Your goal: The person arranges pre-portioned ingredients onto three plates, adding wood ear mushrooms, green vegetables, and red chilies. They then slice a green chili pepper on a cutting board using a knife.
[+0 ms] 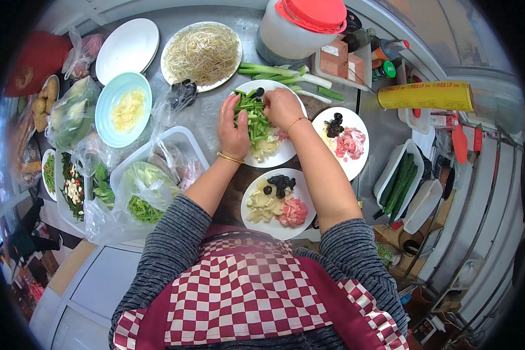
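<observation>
Both hands are over a white plate (288, 151) in front of me. It bears cut green stalks (254, 116), pale chopped pieces (264, 148), some raw meat and a black piece. My left hand (235, 131) rests against the left side of the stalks, thumb apart from the fingers. My right hand (282, 107) is at their upper right, fingers curled with the tips hidden, so what it holds cannot be told. Two more white plates, one nearer me (262, 218) and one at the right (362, 127), hold raw meat, black pieces and pale pieces.
A plate of bean sprouts (201, 54), spring onions (284, 74) and a red-lidded tub (288, 39) stand beyond. At left are a light-blue bowl (103, 118) and a plastic tub (192, 146) with bagged greens (146, 183). Cucumbers (401, 183) lie in a white container at right.
</observation>
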Available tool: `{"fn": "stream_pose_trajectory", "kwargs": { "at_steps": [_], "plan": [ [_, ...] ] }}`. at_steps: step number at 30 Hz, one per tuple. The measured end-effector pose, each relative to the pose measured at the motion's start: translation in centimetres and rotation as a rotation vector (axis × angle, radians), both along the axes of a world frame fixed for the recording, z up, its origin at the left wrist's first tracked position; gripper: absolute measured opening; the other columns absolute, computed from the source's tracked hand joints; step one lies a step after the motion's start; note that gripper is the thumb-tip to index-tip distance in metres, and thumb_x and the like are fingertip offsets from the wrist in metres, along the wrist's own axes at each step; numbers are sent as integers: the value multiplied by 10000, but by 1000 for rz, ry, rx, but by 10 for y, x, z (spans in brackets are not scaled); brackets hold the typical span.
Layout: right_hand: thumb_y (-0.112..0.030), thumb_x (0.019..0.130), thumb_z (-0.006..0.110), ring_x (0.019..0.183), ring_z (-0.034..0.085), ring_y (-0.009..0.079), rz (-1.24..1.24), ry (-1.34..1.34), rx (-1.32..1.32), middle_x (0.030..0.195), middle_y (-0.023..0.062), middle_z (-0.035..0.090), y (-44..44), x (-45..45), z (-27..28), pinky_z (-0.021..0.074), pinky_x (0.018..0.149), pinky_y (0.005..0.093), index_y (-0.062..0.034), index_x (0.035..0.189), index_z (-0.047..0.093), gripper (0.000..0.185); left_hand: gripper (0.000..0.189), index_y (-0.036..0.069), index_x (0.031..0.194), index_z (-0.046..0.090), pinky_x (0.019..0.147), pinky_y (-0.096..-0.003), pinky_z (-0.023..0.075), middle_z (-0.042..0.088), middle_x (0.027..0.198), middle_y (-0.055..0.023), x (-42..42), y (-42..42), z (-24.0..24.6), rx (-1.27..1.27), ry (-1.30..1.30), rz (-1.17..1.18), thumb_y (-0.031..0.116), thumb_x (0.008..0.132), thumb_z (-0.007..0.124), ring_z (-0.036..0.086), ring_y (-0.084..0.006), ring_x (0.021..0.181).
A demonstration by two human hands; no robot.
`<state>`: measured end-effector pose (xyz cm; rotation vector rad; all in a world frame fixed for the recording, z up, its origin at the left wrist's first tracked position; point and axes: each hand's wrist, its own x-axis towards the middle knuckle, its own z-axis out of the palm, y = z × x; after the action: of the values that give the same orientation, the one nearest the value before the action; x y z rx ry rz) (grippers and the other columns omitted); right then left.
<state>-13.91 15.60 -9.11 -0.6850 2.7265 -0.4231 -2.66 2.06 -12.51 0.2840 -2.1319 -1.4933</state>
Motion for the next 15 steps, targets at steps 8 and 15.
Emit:
{"fn": "stream_pose_trajectory", "kwargs": {
  "at_steps": [8, 15],
  "plan": [
    [-170, 790, 729, 832, 696, 372, -67, -3, -11, 844, 190, 716, 20, -6, -1, 556, 800, 472, -50, 835, 737, 128, 396, 19, 1330, 590, 1135, -424, 384, 582, 1363, -224, -6, -16, 4, -26, -19, -101, 244, 1006, 560, 514, -377, 1329],
    [-53, 827, 658, 920, 669, 397, -57, 227, -322, 924, 205, 686, 8, -6, -7, 534, 843, 471, -41, 952, 738, 149, 454, 37, 1341, 593, 1176, -527, 301, 563, 1431, -195, -30, -25, -2, -251, -114, -270, 338, 1003, 554, 460, -403, 1390]
  ]
}}
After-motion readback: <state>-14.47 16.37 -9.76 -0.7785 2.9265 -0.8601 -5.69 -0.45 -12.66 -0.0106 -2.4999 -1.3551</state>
